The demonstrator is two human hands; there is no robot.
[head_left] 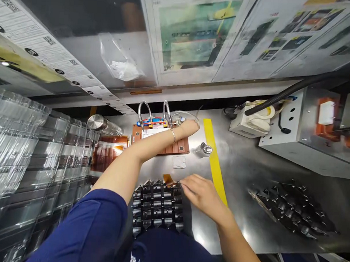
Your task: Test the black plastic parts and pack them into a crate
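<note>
My left hand [190,127] reaches across the brown fixture [185,145], its fingers curled beside a small round gauge [181,119]; what they hold is hidden. My right hand [199,192] is at the upper right corner of a black tray of dark cylindrical parts [157,203]. Its fingers are drawn together at the tray's edge, on something too small to make out. An amber film piece [167,179] lies just left of those fingertips. Two bent metal hoses [144,103] rise over blue and red parts on the fixture.
A metal-capped bottle [205,149] stands by a yellow tape line [215,163]. A small white square [179,162] lies before the fixture. Stacked clear trays [46,160] fill the left. A glass jar [104,125] stands behind. Right: metal machine [308,140], another black parts pile [293,207].
</note>
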